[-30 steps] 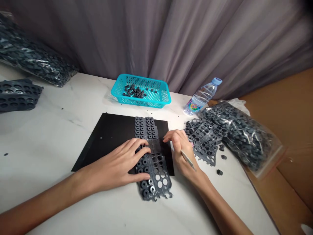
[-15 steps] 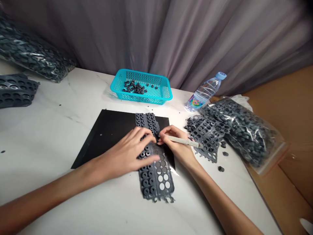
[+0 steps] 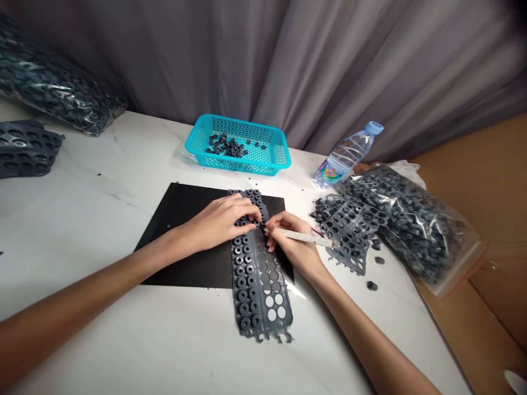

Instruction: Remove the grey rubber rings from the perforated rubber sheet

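Note:
A dark grey rubber sheet (image 3: 260,288) of moulded rings lies across a black mat (image 3: 185,266). Its left columns hold thick ring-shaped pieces, while much of the right side has open round holes. My left hand (image 3: 224,216) rests over the upper part of the sheet, with thumb and bent fingers close together on it; whether a single ring is pinched there is hidden. In my right hand (image 3: 294,238) is a slim, pale pen-like tool (image 3: 307,237), held like a pencil at the sheet's right edge. The fingers hide its tip.
A turquoise basket (image 3: 201,160) with loose rubber pieces stands at the back. To the right are a water bottle (image 3: 346,153), another rubber sheet (image 3: 349,230) and a clear bag (image 3: 411,219) of pieces. At left lie a full bag (image 3: 61,93) and folded sheets (image 3: 28,148).
My left hand has moved up along the sheet, and its thumb has drawn in toward the fingers. My right hand with the tool has barely shifted.

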Motion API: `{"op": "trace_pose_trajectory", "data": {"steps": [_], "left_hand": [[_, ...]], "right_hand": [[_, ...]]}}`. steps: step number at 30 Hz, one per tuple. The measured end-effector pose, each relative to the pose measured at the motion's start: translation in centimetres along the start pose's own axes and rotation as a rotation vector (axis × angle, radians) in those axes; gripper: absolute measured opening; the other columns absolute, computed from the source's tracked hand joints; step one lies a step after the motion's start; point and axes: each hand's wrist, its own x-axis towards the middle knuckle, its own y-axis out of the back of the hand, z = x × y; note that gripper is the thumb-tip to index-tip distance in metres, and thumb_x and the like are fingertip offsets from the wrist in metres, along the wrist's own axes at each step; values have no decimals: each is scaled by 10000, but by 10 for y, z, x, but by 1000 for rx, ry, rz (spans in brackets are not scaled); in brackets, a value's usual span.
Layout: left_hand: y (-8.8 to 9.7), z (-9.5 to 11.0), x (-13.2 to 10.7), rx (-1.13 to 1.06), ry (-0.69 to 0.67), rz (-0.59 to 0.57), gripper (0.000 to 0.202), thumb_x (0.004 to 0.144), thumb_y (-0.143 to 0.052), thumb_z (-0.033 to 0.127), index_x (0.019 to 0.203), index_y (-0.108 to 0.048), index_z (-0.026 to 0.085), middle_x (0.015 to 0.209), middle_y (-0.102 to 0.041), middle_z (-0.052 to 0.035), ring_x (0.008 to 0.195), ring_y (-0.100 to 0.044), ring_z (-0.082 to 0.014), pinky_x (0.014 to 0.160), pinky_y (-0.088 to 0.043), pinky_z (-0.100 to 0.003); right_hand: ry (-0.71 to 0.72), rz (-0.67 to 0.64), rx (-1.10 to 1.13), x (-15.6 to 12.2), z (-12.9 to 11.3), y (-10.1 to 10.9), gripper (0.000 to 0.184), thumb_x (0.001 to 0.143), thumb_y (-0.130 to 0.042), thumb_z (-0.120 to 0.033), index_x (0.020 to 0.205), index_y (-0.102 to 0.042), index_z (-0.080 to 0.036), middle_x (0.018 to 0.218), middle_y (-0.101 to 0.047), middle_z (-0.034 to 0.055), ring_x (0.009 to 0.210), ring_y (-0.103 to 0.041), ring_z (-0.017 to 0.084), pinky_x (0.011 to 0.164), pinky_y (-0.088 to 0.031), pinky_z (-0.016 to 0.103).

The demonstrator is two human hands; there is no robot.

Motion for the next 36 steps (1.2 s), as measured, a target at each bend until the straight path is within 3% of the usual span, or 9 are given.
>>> {"op": "trace_pose_trajectory", "data": {"steps": [8,16,22,29,33,36], "left_hand": [[-5,-3,1,-10,-5,19,94,1071,-680,275,1124,-743,231,1144,-777,-15,1130,-675,-238,998,-499,-374],[-4,-2,0,20,1,15,95,1060,-705,251,1142,-743,222,1137,-774,-9,1127,-677,-232,983,-495,-361],[-14,1,-2,338,-152,76,157,1106,-632,277,1175,-725,172,1145,-749,-65,1109,-681,-270,1037,-477,-416],[-23,6,-7,553,-321,83,153,1063,-578,58,1079,-708,138,1137,-736,-90,1038,-711,-254,979,-528,-392],[-29,-1,-8,504,-349,71,207,1058,-517,17,1061,-700,115,1135,-757,-120,1039,-737,-269,984,-566,-407],[-34,-9,-6,204,-232,119,188,1094,-536,121,1019,-708,136,1110,-779,-117,1032,-759,-258,973,-591,-389]], "right_hand": [[23,-16,-30,-1,4,1,163,1002,-725,-348,975,-693,-190,728,-695,-8,566,-651,139,546,-575,247],[26,-31,-29,0,2,-1,84,966,-699,-271,947,-678,-192,744,-678,-13,589,-643,139,548,-569,245],[38,-30,-41,-2,0,-2,40,932,-680,-235,928,-668,-197,760,-674,-17,603,-646,141,554,-559,244],[34,-22,-108,-5,-7,-3,80,942,-693,-266,910,-663,-199,745,-666,-20,592,-632,136,561,-516,242],[38,-39,-117,-5,-7,-3,109,950,-701,-285,899,-657,-200,740,-652,-16,603,-619,146,564,-503,253],[44,-40,-155,-6,-6,-3,103,960,-688,-285,906,-658,-202,744,-651,-16,619,-620,150,570,-494,254]]}}
